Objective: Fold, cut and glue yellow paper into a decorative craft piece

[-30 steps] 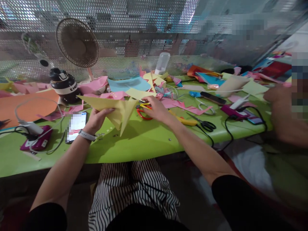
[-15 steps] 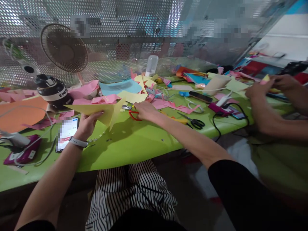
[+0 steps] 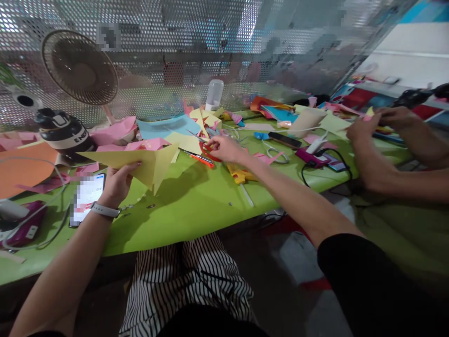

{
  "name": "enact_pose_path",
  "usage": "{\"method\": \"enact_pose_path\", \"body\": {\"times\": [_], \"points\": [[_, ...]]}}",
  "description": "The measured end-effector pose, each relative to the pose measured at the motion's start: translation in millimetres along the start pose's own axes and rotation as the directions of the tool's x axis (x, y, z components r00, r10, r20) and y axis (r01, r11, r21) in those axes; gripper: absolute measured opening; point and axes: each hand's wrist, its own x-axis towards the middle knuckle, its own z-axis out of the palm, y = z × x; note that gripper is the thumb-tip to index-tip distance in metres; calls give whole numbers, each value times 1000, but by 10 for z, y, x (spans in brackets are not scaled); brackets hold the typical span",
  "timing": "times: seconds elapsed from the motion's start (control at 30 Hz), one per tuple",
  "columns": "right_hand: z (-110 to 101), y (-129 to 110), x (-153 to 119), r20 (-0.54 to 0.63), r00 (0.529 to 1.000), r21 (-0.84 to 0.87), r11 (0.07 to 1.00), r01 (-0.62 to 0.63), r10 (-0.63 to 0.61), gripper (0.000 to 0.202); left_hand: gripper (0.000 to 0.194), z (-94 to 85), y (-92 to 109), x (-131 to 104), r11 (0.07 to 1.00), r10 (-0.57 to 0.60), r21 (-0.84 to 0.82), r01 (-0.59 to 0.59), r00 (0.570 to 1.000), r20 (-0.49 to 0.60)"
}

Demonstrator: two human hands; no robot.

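My left hand (image 3: 117,185) is closed on a folded sheet of yellow paper (image 3: 140,164), held above the green tabletop with one flap hanging down at its right end. With its fingers pinched at the red handles, my right hand (image 3: 226,149) grips a pair of scissors (image 3: 209,152), whose blades point up and to the left. Just below the scissors lies an orange and black utility knife (image 3: 198,157). A yellow glue gun (image 3: 240,174) with a clear stick rests beneath my right forearm. Near my left wrist a lit phone (image 3: 87,199) lies on the table.
A fan (image 3: 80,68) and a black bottle (image 3: 63,133) stand at the back left. Pink, blue and orange paper pieces line the table's back. Purple power strips with cords lie at left (image 3: 26,222) and right (image 3: 312,157). At right, a co-worker's hands (image 3: 379,121) hold small paper.
My right hand has lifted the red-handled scissors, swinging the blades up, and the utility knife now shows. My left hand still holds the yellow paper. The view has shifted slightly right.
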Motion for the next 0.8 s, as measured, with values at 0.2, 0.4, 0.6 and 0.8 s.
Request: {"method": "enact_pose_path", "body": {"times": [0.2,0.4,0.6,0.8], "points": [[464,-297,-476,149,989,-68,998,-3,13,29,31,9,33,-19,1000,5,-9,-5,999,-40],[537,-364,-238,153,987,-295,956,0,47,27,31,27,46,-32,1000,-9,4,9,1000,-14],[567,-326,-6,167,986,-289,955,61,-13,20,33,6,42,-15,1000,4,3,-3,999,-37],[-88,124,-583,98,987,-258,955,145,-124,36,36,33,65,-26,1000,15,5,-15,1000,-14]]}}
